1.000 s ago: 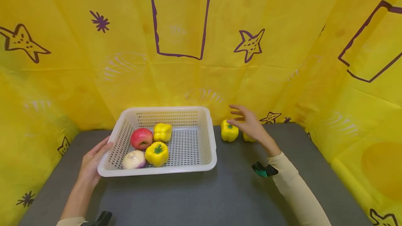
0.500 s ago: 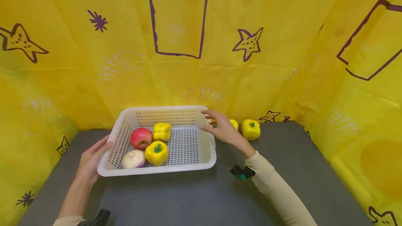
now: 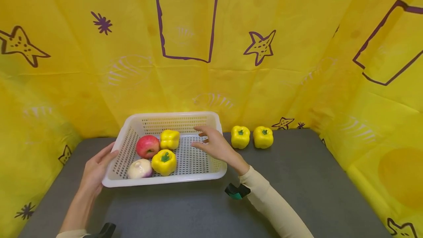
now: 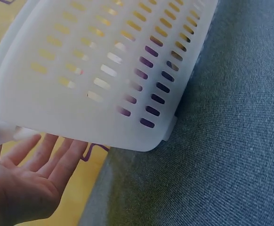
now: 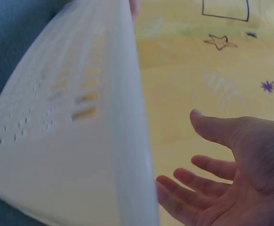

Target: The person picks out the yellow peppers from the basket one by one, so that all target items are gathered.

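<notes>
A white plastic basket stands on the grey table. In its left half lie a red apple, two yellow bell peppers and a round white-and-purple vegetable. My left hand holds the basket's left rim, thumb on top and fingers along the outer side. In the left wrist view, the fingers of the left hand reach behind the rim. Over the basket's right half hovers my right hand, fingers apart and holding nothing; the right wrist view has the same hand beyond the rim.
Two more yellow bell peppers, one at the left and one at the right, stand on the table right of the basket. A yellow patterned cloth rises behind the table.
My right hand has moved left, from above the peppers on the table to over the basket's right half. The left hand and the basket's contents stay as they were.
</notes>
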### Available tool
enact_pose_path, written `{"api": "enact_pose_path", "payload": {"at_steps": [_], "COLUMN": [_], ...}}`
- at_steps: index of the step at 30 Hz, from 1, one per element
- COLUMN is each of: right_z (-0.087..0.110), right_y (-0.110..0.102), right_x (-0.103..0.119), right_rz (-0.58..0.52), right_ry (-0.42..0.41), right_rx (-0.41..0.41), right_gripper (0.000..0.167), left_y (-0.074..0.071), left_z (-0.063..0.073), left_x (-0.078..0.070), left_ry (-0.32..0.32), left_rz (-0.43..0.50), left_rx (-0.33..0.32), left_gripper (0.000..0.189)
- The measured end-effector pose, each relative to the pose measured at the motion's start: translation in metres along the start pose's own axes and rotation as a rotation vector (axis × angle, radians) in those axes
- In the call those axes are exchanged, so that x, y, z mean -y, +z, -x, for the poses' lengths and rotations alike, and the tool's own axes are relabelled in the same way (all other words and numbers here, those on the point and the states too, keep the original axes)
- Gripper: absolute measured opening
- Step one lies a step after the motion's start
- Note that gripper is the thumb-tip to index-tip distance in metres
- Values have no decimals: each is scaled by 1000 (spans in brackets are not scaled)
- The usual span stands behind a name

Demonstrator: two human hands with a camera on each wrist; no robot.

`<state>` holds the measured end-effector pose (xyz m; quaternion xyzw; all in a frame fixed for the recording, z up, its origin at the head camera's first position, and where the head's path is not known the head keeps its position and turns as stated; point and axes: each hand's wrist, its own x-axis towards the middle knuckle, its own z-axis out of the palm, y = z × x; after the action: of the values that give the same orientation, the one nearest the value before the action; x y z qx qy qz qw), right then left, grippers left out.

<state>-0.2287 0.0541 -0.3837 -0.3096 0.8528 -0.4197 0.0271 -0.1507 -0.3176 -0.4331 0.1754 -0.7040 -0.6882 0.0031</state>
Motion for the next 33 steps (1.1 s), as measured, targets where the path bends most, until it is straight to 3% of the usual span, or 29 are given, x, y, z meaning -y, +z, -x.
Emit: {"api": "enact_pose_path", "payload": {"at_steps": [20, 27, 33], "right_z": [-8, -11, -10], "right_y": [58, 75, 88], "right_x": [35, 42, 42], "right_rz": [86, 66, 130], "right_ry": [95, 132, 174], "right_rx": [81, 59, 36], "right_gripper": [61, 63, 61], "left_y": [-1, -1, 0], "left_z": [3, 2, 1], "left_x": [-2, -1, 3], "left_ry": [27, 16, 25], "left_rz": [33, 9, 34], "left_rx": [-39, -49, -30], "left_gripper": [78, 79, 77]}}
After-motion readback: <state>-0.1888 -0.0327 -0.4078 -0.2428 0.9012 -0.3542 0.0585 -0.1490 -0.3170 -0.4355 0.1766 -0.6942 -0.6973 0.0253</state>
